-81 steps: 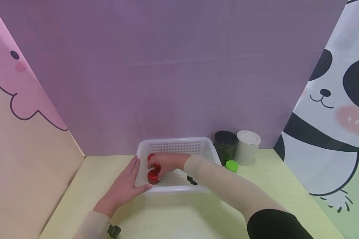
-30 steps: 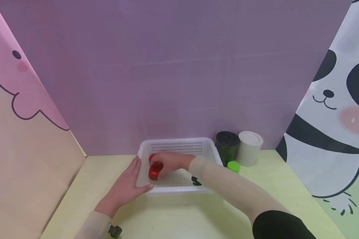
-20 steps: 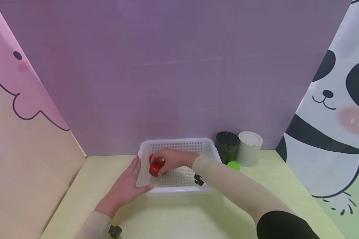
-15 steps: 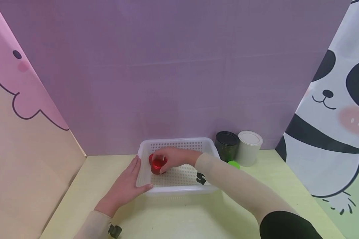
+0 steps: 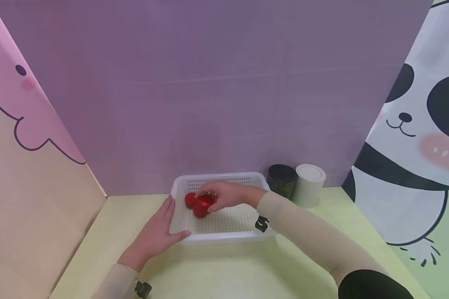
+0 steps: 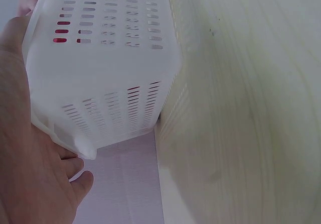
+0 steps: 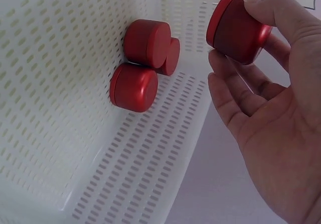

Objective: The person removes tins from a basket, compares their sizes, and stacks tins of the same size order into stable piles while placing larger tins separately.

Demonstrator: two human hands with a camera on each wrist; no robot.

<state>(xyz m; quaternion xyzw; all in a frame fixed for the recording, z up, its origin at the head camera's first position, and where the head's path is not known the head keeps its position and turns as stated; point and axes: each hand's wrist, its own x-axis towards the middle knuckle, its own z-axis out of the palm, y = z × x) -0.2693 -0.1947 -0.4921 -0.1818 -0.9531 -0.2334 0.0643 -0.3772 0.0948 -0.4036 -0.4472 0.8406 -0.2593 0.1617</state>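
With right hand [image 7: 281, 126], pinches a red canister [image 7: 238, 30] by its sides over the basket [image 5: 224, 237], likely for a firm hold. Has three other red canisters [image 7: 134, 88] clustered below, by the left edge. With left hand [image 5: 155, 228], rests straight fingers along that edge, probably to steady the basket. Past the right edge, has a dark can [image 5: 282, 185] and a white can [image 5: 308, 189] on the tabletop [image 5: 224, 270].

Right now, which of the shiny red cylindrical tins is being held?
The tin pinched in the right hand; the other three cluster untouched inside the white plastic basket.
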